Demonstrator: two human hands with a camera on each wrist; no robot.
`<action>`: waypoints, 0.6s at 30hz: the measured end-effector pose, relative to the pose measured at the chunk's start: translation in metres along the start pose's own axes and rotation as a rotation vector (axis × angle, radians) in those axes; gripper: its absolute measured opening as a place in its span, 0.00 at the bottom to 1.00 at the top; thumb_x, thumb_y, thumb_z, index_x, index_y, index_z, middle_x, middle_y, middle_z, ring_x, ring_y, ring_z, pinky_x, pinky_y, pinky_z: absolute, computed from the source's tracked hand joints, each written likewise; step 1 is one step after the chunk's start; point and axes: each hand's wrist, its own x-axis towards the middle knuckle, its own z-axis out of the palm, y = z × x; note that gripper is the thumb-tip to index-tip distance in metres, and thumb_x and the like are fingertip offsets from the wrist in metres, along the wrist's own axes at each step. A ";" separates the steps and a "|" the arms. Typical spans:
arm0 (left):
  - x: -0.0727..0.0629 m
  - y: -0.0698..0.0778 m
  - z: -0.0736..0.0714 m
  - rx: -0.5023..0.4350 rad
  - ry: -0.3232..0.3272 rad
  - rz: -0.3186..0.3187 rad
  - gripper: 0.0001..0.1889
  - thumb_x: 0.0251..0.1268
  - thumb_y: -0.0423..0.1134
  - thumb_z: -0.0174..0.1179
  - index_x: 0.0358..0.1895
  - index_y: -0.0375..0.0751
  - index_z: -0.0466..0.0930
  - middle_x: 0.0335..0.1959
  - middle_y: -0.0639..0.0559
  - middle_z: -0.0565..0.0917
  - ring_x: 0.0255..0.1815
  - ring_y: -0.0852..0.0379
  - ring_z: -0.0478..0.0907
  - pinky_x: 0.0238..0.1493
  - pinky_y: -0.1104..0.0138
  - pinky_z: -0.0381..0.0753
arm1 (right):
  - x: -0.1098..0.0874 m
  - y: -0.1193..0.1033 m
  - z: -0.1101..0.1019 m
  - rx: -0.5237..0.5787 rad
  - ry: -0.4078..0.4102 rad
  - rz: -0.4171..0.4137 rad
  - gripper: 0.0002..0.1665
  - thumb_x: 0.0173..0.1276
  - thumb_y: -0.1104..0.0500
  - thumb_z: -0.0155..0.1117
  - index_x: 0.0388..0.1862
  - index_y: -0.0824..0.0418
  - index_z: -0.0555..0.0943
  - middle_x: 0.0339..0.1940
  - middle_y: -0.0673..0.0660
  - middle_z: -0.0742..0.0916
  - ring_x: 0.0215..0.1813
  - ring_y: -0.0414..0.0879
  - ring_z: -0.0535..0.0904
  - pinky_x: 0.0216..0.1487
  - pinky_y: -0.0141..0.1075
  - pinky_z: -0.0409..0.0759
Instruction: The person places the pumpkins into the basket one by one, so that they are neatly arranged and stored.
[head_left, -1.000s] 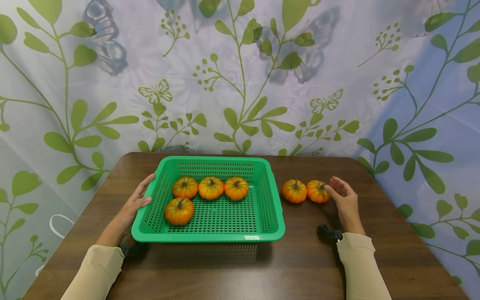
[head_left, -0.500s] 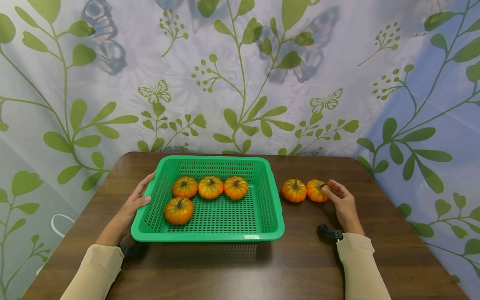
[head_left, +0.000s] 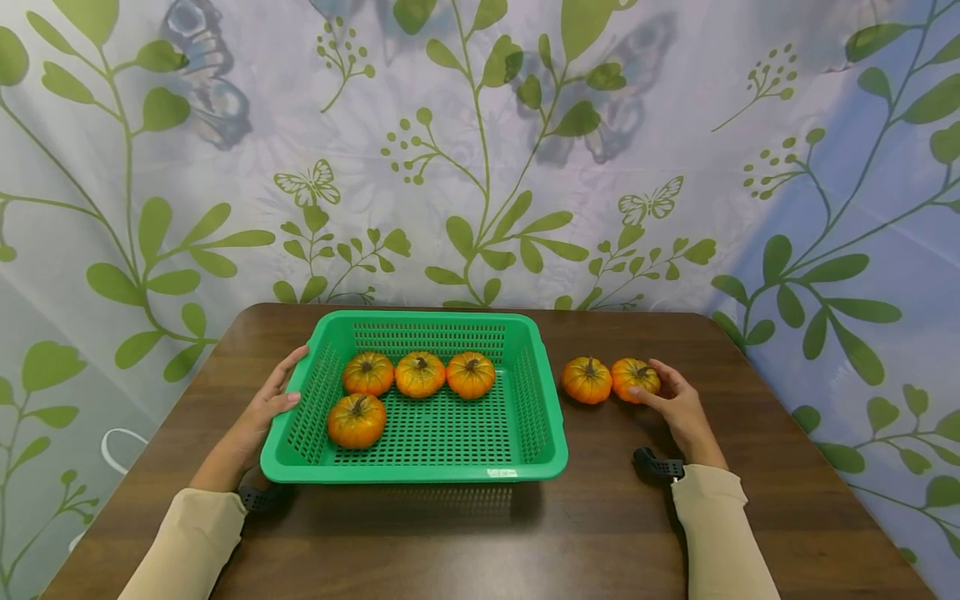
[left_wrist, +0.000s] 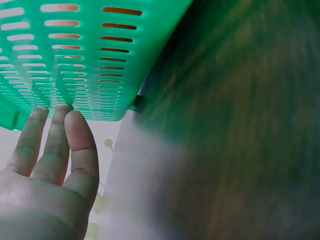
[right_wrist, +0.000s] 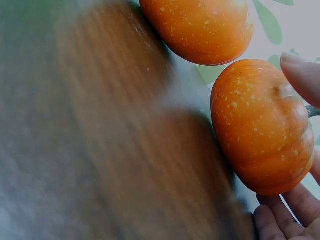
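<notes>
My left hand rests against the left side of a green plastic basket. Its fairly straight fingers touch the slotted outer wall in the left wrist view. Several small orange pumpkins, one of them a front-left pumpkin, sit inside the basket. Right of it, two more stand on the table: a pumpkin nearer the basket and an outer pumpkin beside it. My right hand holds the outer pumpkin, thumb on one side and fingers on the other; in the right wrist view part of that hand is cut off.
The brown wooden table extends in front of the basket and to both sides. Behind it hangs a leaf-and-butterfly patterned cloth. A white cable shows past the table's left edge. Each wrist wears a black strap.
My right hand has moved slightly left, and its thumb and fingers have closed around the outer pumpkin. The left hand, the basket and the other pumpkins stay as they were.
</notes>
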 end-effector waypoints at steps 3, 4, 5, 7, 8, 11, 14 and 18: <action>0.000 0.000 0.000 0.009 0.005 0.001 0.33 0.84 0.33 0.43 0.85 0.67 0.59 0.78 0.72 0.65 0.66 0.66 0.76 0.57 0.70 0.83 | -0.001 0.000 0.000 -0.003 -0.017 0.008 0.51 0.79 0.63 0.70 0.90 0.66 0.52 0.88 0.68 0.59 0.78 0.49 0.63 0.66 0.22 0.69; 0.000 0.000 0.000 0.012 0.006 0.000 0.33 0.85 0.33 0.43 0.85 0.67 0.59 0.77 0.72 0.65 0.66 0.66 0.76 0.57 0.71 0.83 | -0.001 0.000 0.000 -0.005 -0.019 0.010 0.51 0.78 0.63 0.70 0.90 0.66 0.52 0.89 0.67 0.59 0.77 0.49 0.63 0.67 0.22 0.69; 0.000 0.000 0.000 0.014 0.007 0.001 0.33 0.85 0.33 0.43 0.85 0.67 0.59 0.77 0.72 0.65 0.66 0.66 0.75 0.58 0.71 0.82 | -0.001 0.000 0.000 -0.009 -0.020 0.010 0.52 0.78 0.63 0.70 0.90 0.65 0.52 0.88 0.67 0.59 0.77 0.48 0.64 0.67 0.22 0.69; -0.001 0.000 0.001 0.016 0.008 0.003 0.33 0.85 0.33 0.43 0.85 0.67 0.59 0.77 0.72 0.65 0.66 0.66 0.75 0.58 0.71 0.82 | -0.002 -0.001 0.001 -0.013 -0.017 0.009 0.51 0.78 0.63 0.70 0.90 0.66 0.52 0.88 0.68 0.60 0.75 0.46 0.65 0.66 0.22 0.69; -0.001 0.000 0.001 0.015 0.008 0.004 0.33 0.84 0.33 0.43 0.85 0.67 0.59 0.77 0.71 0.65 0.66 0.66 0.75 0.58 0.71 0.82 | -0.002 -0.001 0.001 -0.012 -0.016 0.008 0.52 0.77 0.64 0.70 0.90 0.66 0.52 0.88 0.68 0.60 0.74 0.45 0.65 0.65 0.21 0.69; -0.001 0.000 0.001 0.009 0.006 0.007 0.33 0.84 0.32 0.43 0.85 0.67 0.59 0.77 0.71 0.66 0.66 0.66 0.75 0.58 0.71 0.82 | -0.003 0.000 0.001 -0.008 -0.007 0.002 0.51 0.77 0.64 0.70 0.89 0.67 0.53 0.87 0.69 0.61 0.71 0.43 0.67 0.62 0.19 0.69; -0.001 0.000 0.001 0.008 0.007 0.009 0.33 0.84 0.32 0.43 0.84 0.67 0.59 0.77 0.71 0.66 0.66 0.66 0.76 0.58 0.71 0.83 | -0.003 0.000 0.000 -0.010 -0.001 -0.005 0.50 0.77 0.65 0.70 0.89 0.68 0.54 0.86 0.71 0.61 0.68 0.40 0.68 0.59 0.18 0.69; -0.001 0.000 0.001 0.010 0.007 0.006 0.33 0.84 0.33 0.43 0.84 0.67 0.60 0.77 0.71 0.65 0.65 0.66 0.76 0.57 0.70 0.83 | -0.003 0.000 0.000 -0.011 0.009 -0.010 0.49 0.77 0.64 0.71 0.88 0.69 0.55 0.85 0.72 0.62 0.63 0.34 0.69 0.57 0.17 0.70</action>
